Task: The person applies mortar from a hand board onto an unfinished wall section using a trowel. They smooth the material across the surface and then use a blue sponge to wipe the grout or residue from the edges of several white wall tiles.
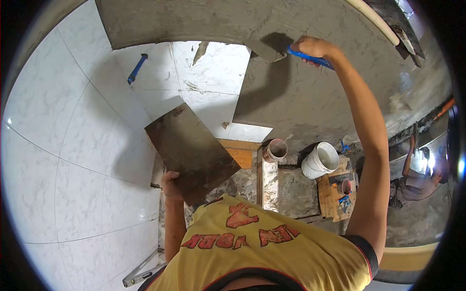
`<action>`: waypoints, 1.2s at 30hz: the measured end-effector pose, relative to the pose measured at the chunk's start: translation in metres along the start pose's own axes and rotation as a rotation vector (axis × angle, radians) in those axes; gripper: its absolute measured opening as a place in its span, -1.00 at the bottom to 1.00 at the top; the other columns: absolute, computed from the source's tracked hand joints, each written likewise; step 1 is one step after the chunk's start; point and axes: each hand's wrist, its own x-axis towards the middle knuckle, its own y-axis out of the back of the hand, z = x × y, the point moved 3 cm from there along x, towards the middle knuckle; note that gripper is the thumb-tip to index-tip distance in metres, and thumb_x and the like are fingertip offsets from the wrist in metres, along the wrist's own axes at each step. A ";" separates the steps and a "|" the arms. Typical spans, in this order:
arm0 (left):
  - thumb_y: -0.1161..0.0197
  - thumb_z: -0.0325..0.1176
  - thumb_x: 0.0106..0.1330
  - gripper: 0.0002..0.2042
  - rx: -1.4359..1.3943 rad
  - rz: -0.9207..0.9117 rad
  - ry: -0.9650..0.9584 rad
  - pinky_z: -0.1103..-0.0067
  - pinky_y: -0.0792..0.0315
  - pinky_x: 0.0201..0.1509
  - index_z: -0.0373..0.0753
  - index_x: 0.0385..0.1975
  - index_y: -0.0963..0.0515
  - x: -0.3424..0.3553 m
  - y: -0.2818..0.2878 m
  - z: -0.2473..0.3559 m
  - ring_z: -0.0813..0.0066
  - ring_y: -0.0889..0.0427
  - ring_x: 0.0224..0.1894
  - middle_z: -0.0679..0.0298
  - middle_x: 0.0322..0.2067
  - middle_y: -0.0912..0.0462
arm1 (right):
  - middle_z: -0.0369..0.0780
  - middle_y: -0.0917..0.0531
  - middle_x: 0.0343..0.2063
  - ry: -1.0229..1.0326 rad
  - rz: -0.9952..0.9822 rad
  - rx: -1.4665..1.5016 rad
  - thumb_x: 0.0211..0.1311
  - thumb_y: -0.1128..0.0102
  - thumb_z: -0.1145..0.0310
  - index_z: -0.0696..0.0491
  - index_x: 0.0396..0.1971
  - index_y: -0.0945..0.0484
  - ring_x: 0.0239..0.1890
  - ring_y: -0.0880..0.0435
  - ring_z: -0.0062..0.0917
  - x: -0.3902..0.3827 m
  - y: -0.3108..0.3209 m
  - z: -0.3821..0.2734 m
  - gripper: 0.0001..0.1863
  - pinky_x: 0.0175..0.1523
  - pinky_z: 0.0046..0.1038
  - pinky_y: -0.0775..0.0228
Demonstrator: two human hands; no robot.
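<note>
My left hand (173, 184) grips the lower left edge of a dark, rectangular flat board (191, 150) with a smeared surface, held tilted in front of white tiles. My right hand (310, 48) is closed around the blue handle of a trowel (266, 51), whose mortar-coated blade lies against the grey plastered wall (315, 97) just right of a white tiled patch (208, 68), near its upper corner. That patch has grey smears and a ragged mortar edge along its top. A blue fitting (137, 68) sticks out of the tiles to the left.
Below stand a white bucket (315, 161), a small container (275, 149) and a wooden board (330, 191) with a red cup. A level (133, 279) lies at lower left. A pale pipe (371, 17) runs at upper right. Another person (420, 184) is at the far right.
</note>
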 end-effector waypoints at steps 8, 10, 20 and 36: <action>-0.08 -0.53 -0.15 -0.30 0.003 0.091 -0.081 0.16 -0.44 0.26 -0.36 0.20 -0.33 -0.007 0.016 0.013 -0.02 -0.52 0.12 0.04 0.09 -0.51 | -0.22 -0.52 -0.62 -0.076 -0.020 -0.134 0.36 0.03 0.01 0.17 -0.36 -0.50 -0.68 -0.49 -0.54 -0.014 0.029 -0.015 -0.55 -0.62 -0.39 -0.38; -0.07 -0.54 -0.14 -0.30 0.010 0.108 -0.101 0.16 -0.45 0.25 -0.36 0.20 -0.33 -0.007 0.024 0.017 -0.01 -0.52 0.12 0.05 0.10 -0.50 | -0.24 -0.52 -0.63 -0.026 0.008 -0.108 0.37 0.03 0.02 0.17 -0.35 -0.50 -0.68 -0.49 -0.55 -0.010 0.026 -0.035 -0.55 -0.63 -0.40 -0.37; -0.05 -0.53 -0.11 -0.34 -0.091 0.096 -0.045 0.19 -0.50 0.20 -0.36 0.19 -0.35 -0.011 0.044 0.034 -0.02 -0.55 0.08 0.04 0.08 -0.54 | -0.31 -0.48 -0.64 0.176 -0.053 0.054 0.38 0.02 0.03 0.12 -0.38 -0.46 -0.70 -0.44 -0.61 0.047 -0.019 -0.107 -0.59 -0.64 -0.46 -0.34; -0.04 -0.50 -0.09 -0.33 -0.044 0.165 -0.069 0.19 -0.46 0.24 -0.33 0.20 -0.35 -0.012 0.062 0.039 0.02 -0.54 0.09 0.05 0.10 -0.52 | -0.21 -0.56 -0.59 0.046 -0.086 -0.179 0.36 -0.01 -0.02 0.14 -0.37 -0.53 -0.71 -0.50 -0.52 0.027 0.037 -0.104 -0.55 -0.64 -0.39 -0.35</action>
